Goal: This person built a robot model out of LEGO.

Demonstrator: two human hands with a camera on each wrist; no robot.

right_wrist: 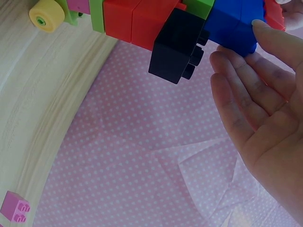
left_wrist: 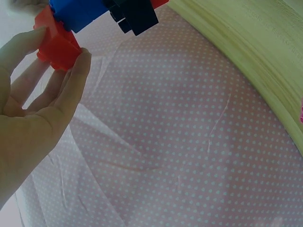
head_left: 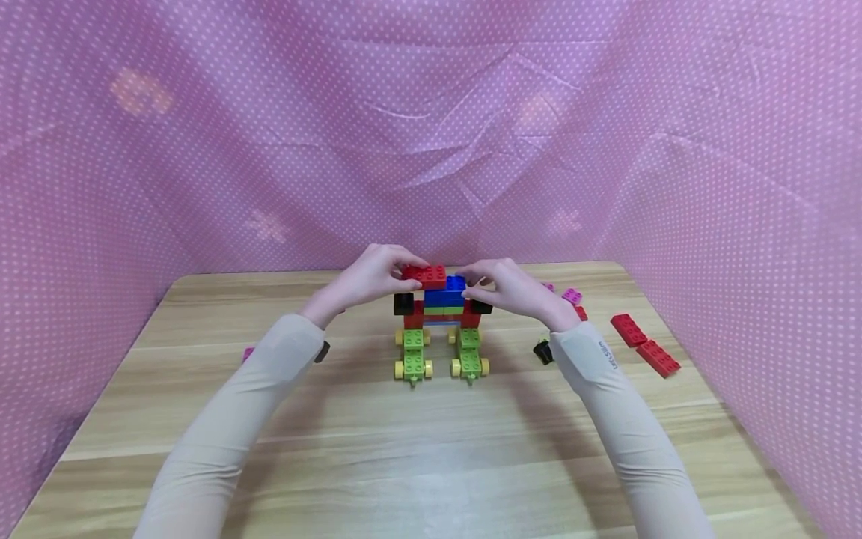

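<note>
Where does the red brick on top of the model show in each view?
Head: red brick at centre, atop the model, pinched by the left hand.
Left wrist: top left, between fingertips.
Right wrist: top-right corner, barely visible.
Shared landmark: blue brick.

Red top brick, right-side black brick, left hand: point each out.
red top brick [head_left: 426, 275], head view, studded top face
black brick [right_wrist: 176, 49], right wrist view, side face
left hand [head_left: 369, 278], head view, back of hand
</note>
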